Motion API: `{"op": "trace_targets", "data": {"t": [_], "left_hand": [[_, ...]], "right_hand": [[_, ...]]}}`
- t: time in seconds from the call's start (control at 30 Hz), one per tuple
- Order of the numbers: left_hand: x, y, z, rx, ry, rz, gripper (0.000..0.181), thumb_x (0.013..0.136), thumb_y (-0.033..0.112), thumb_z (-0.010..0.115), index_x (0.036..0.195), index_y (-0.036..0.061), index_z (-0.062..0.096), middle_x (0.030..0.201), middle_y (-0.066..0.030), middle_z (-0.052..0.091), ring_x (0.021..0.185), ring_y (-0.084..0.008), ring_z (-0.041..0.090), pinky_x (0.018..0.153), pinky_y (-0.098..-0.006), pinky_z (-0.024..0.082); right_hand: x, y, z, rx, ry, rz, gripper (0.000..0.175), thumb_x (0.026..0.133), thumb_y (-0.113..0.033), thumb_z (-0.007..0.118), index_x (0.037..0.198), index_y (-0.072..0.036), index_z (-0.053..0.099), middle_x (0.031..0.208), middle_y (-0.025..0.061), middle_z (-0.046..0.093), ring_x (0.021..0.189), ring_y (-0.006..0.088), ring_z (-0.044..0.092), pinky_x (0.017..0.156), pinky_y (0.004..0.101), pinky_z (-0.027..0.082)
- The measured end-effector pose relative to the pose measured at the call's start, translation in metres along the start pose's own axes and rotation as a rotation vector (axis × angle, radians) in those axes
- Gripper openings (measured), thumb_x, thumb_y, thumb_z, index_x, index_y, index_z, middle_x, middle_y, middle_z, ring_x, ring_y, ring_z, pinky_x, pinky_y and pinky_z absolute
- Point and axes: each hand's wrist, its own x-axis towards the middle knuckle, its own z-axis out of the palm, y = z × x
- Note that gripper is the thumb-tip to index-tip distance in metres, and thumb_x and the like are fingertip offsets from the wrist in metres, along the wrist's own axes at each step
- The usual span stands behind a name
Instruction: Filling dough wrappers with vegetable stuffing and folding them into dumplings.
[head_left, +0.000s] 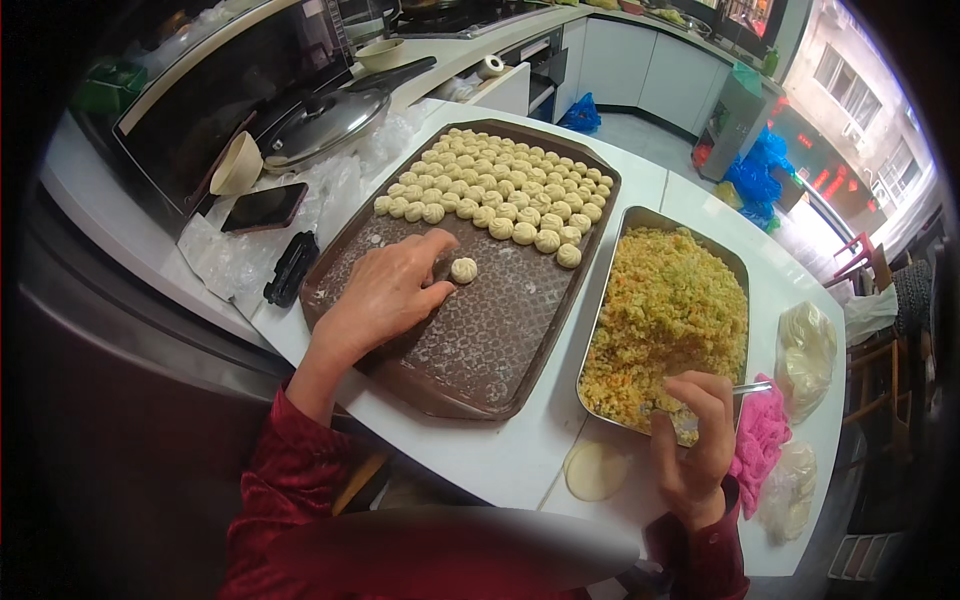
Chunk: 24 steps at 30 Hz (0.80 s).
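Observation:
My left hand (397, 285) is over the brown tray (450, 360), thumb and index finger apart beside a single pleated bun (463, 271); no grip on it is visible. Farther up the tray, small pleated buns (517, 180) sit in close rows. On the right, a metal pan (582, 352) holds a heap of chopped yellow-green filling (667, 292) with orange bits. My right hand (697, 442) hovers at the pan's near edge, thumb and index finger parted with nothing between them. Behind these fingers a metal spoon (752, 388) rests in the pan. A round dough wrapper (596, 471) lies on the white table.
A pink cloth (761, 442) and plastic bags of dough (805, 360) line the table's right side. Left of the tray are a phone (265, 208), a black object (291, 268), crumpled plastic (330, 195), a bowl (237, 165) and a lidded pan (330, 127).

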Motion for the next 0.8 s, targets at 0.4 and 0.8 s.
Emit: {"op": "trace_targets", "data": {"t": [0.4,0.8], "left_hand": [[0.017,0.007,0.005,0.226,-0.031,-0.077,0.030,0.089,0.025,0.070,0.111,0.0062,0.061,0.083,-0.0156,0.068,0.080,-0.0355,0.068,0.070,-0.0452,0.051],[0.027,-0.006,0.008,0.294,-0.026,0.024,0.027,0.090,0.029,0.068,0.095,0.0046,0.058,0.083,-0.0181,0.069,0.081,-0.0389,0.068,0.071,-0.0503,0.053]], "right_hand": [[-0.003,0.000,0.000,0.008,-0.003,0.031,0.043,0.074,0.011,0.069,0.115,-0.001,0.061,0.102,0.0173,0.060,0.089,0.0314,0.060,0.076,0.0380,0.050],[-0.004,0.002,0.003,0.032,-0.002,0.020,0.043,0.073,0.012,0.069,0.113,-0.001,0.062,0.098,0.0164,0.062,0.084,0.0310,0.061,0.071,0.0374,0.050]]}}
